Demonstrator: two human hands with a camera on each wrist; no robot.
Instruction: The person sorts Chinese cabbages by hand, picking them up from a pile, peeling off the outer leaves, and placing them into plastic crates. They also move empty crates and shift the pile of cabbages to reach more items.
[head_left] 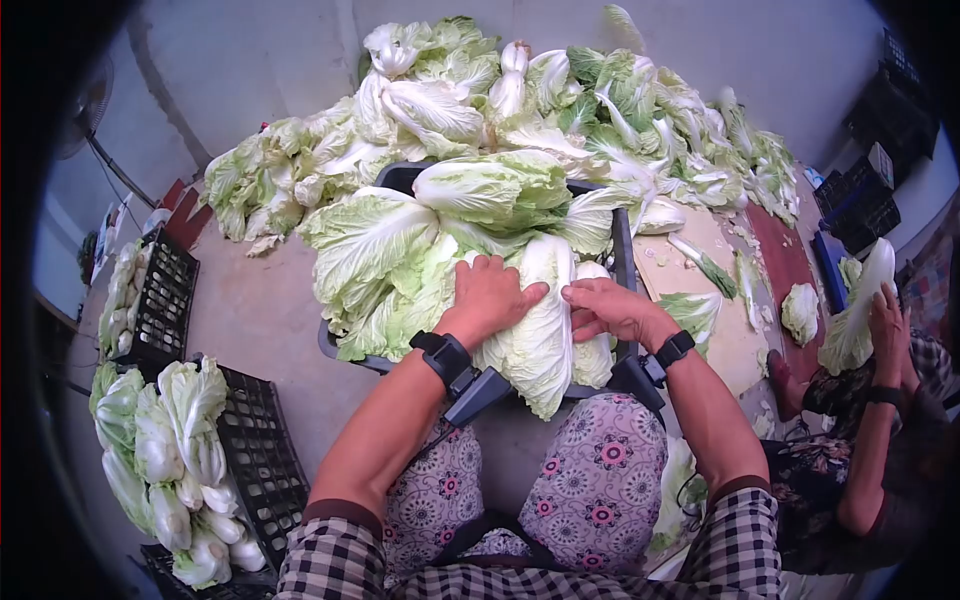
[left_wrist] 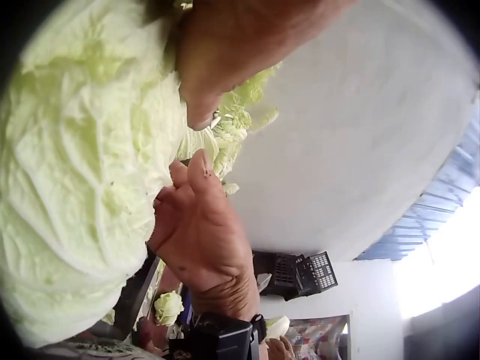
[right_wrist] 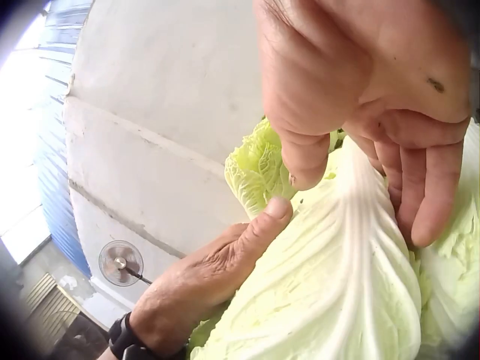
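Observation:
A long napa cabbage (head_left: 543,325) lies near the front of a dark crate (head_left: 625,260) full of cabbages. My left hand (head_left: 492,300) rests on the leaves at its left side, fingers extended and thumb against it. At its right side, my right hand (head_left: 612,308) has its fingers reaching down between it and a neighbouring cabbage (head_left: 592,350). In the right wrist view those right fingers (right_wrist: 405,165) hang loosely bent beside the white rib of the cabbage (right_wrist: 360,240). Pale leaves (left_wrist: 82,172) fill the left of the left wrist view.
Behind the crate a large heap of cabbages (head_left: 430,110) leans against the wall. Black crates (head_left: 250,430) with cabbages stand at left. Loose leaves lie on a board (head_left: 690,260) at right, where another person's hand (head_left: 886,330) touches a cabbage (head_left: 860,310).

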